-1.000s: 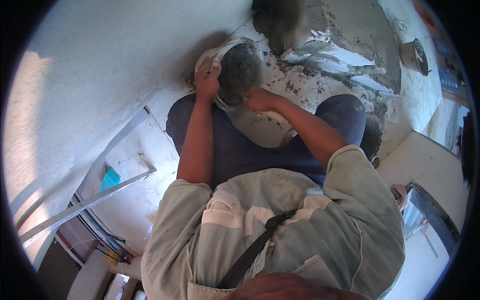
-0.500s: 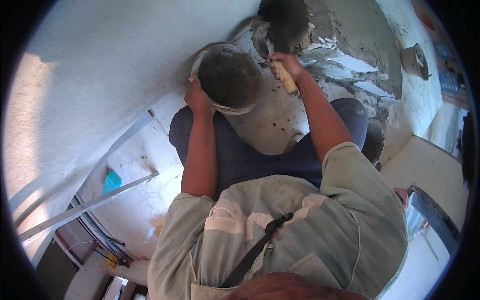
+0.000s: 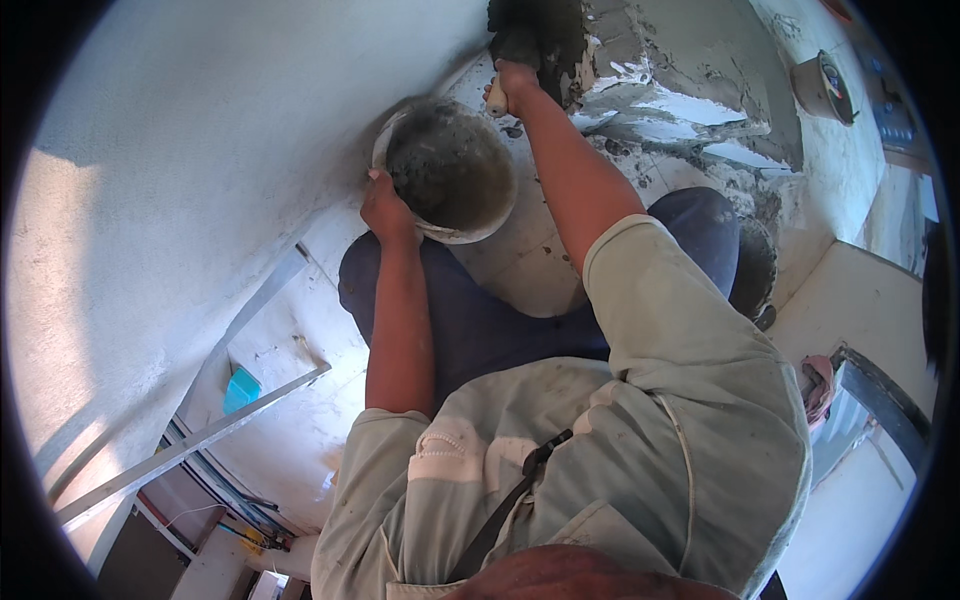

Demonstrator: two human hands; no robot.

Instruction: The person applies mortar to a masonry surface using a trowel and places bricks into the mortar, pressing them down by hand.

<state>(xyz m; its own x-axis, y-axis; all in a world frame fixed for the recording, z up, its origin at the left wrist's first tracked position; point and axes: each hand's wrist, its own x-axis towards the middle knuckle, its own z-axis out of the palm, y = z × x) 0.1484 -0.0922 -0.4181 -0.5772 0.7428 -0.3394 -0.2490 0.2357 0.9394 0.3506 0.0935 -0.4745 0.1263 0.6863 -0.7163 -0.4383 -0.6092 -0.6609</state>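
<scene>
My left hand (image 3: 387,205) grips the near-left rim of a pale bucket (image 3: 490,205) with dark, wet grey mix (image 3: 445,160) inside, just above my left knee. My right hand (image 3: 515,80) is closed on the wooden-handled trowel (image 3: 497,98), reaching beyond the bucket. The trowel's blade, partly hidden by the hand, is at a patch of dark wet mortar (image 3: 545,25) low in the corner, beside a rough, plastered step (image 3: 695,70).
A white wall (image 3: 200,120) rises on my left. At the right stand a small bucket (image 3: 820,90) and a dark container (image 3: 750,265) by my knee. A long straightedge (image 3: 200,440) and a turquoise container (image 3: 242,388) lie lower left, near several pipes.
My right hand has lifted from the bucket and moved forward with the trowel into the dark mortar at the top. My left hand stays on the rim, now slightly lower.
</scene>
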